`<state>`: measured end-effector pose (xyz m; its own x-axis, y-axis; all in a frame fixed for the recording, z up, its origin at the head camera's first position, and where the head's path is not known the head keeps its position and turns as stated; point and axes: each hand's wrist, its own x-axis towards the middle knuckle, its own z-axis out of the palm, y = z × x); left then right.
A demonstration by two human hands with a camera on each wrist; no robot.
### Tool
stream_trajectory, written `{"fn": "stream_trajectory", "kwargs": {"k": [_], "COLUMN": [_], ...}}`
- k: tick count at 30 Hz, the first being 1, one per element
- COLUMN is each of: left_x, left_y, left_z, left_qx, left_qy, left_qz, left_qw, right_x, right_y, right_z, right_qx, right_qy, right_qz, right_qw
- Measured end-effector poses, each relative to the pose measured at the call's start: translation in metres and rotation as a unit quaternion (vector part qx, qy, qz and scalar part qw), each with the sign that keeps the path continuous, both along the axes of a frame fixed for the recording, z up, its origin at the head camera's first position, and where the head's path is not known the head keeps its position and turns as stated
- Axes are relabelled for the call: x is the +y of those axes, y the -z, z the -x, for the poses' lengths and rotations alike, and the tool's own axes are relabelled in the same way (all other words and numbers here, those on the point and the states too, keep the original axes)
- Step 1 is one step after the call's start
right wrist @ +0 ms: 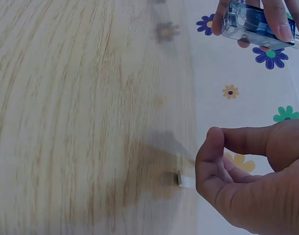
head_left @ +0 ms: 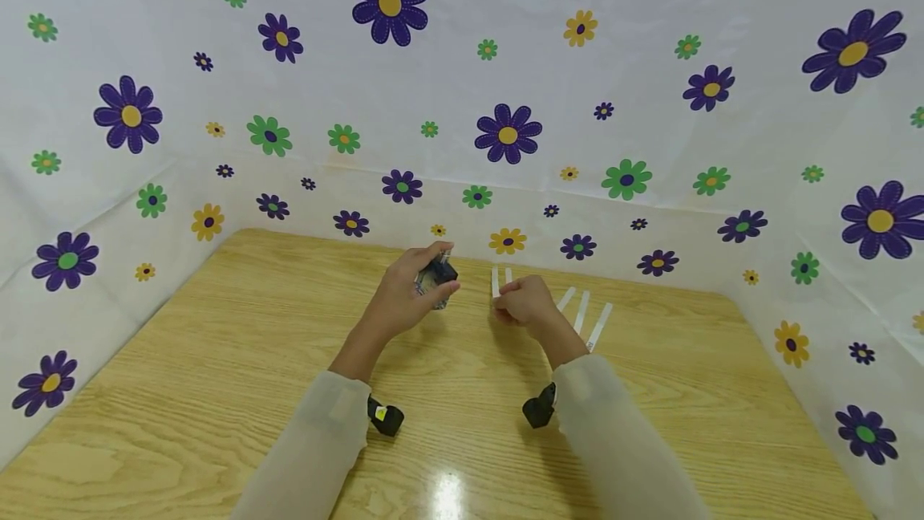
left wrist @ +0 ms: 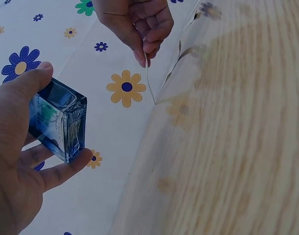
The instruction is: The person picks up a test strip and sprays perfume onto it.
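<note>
My left hand [head_left: 406, 289] holds a blue glass bottle [left wrist: 59, 120], thumb on one side and fingers on the other, raised above the table. It looks like a perfume bottle; a small nozzle-like piece sticks out at one end in the right wrist view. My right hand [head_left: 530, 302] pinches a thin white paper strip [head_left: 495, 279] between thumb and fingertips; in the left wrist view the strip hangs slightly bent. Beside it lies another white strip [head_left: 508, 273], partly behind the hand. To the right of my right hand, three more white strips [head_left: 581, 311] lie fanned on the table.
The light wooden table [head_left: 238, 343] ends at a white flowered cloth [head_left: 447, 87] that rises behind it and on both sides. Each wrist wears a small black camera, one by the left sleeve [head_left: 310, 432] and one by the right sleeve [head_left: 621, 432].
</note>
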<state>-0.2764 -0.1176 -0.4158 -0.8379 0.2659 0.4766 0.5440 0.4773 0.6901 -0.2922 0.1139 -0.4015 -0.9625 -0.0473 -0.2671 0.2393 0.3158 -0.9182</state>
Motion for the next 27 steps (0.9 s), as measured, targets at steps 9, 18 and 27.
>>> {"fn": "stream_trajectory", "kwargs": {"k": [9,18,27], "left_x": [0.0,-0.001,-0.001], "left_y": [0.002,0.002,0.001], "left_z": [0.001,0.001,0.0], "left_qx": [0.004,0.007,-0.007], "left_qy": [-0.003,-0.003,-0.005], "left_qz": [0.001,0.008,0.008], "left_qw": [1.0,0.9999,0.9999], "right_x": [-0.002,0.025,0.078], "right_y": [0.0,-0.008,-0.016], "right_z": [0.001,-0.007,-0.017], "right_qx": [-0.017,0.005,0.016], "right_qy": [0.013,-0.019,-0.026], "right_qz": [-0.004,-0.043,-0.101], "right_qw": [1.0,0.999,0.994]}}
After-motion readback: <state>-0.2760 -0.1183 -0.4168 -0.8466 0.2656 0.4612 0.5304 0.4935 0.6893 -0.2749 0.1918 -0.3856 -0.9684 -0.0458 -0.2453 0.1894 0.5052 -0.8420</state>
